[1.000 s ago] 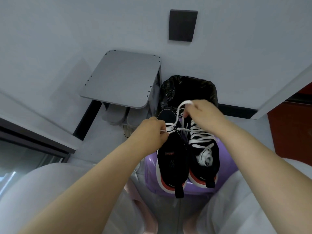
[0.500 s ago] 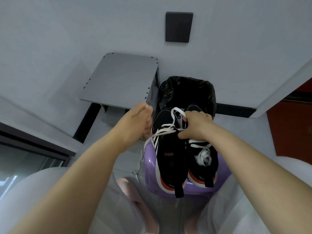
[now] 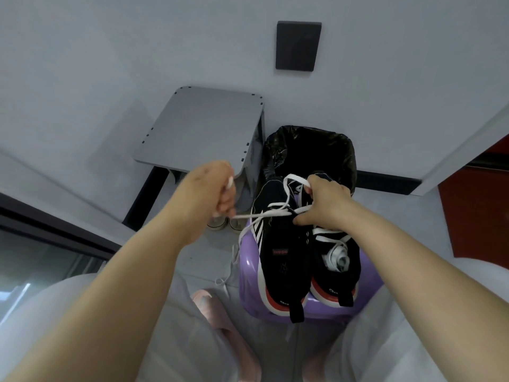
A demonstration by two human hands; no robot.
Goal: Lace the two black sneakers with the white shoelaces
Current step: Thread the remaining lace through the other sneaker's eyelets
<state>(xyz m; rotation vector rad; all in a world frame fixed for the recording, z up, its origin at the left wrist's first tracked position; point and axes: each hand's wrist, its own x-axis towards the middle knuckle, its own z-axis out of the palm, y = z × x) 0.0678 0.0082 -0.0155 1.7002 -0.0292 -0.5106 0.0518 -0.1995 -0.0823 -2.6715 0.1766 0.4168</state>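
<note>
Two black sneakers stand side by side on a purple stool (image 3: 248,274), heels toward me. The left sneaker (image 3: 283,260) has a white shoelace (image 3: 264,215) through its front eyelets only. My left hand (image 3: 212,188) grips one end of that lace, drawn taut out to the left of the shoe. My right hand (image 3: 323,202) pinches the other part of the lace, a loop rising above it, over the front of the shoes. The right sneaker (image 3: 337,268) shows white lacing across its tongue and a bundle of lace inside its opening.
Behind the stool is a bin with a black liner (image 3: 308,150). A grey shelf (image 3: 203,128) juts from the wall at left, with light shoes (image 3: 223,223) on the floor under it. A pink slipper (image 3: 220,321) is on my foot below.
My left hand has pulled away from the shoe to the left and up, drawing the lace taut. My right hand has dropped lower onto the front of the sneakers.
</note>
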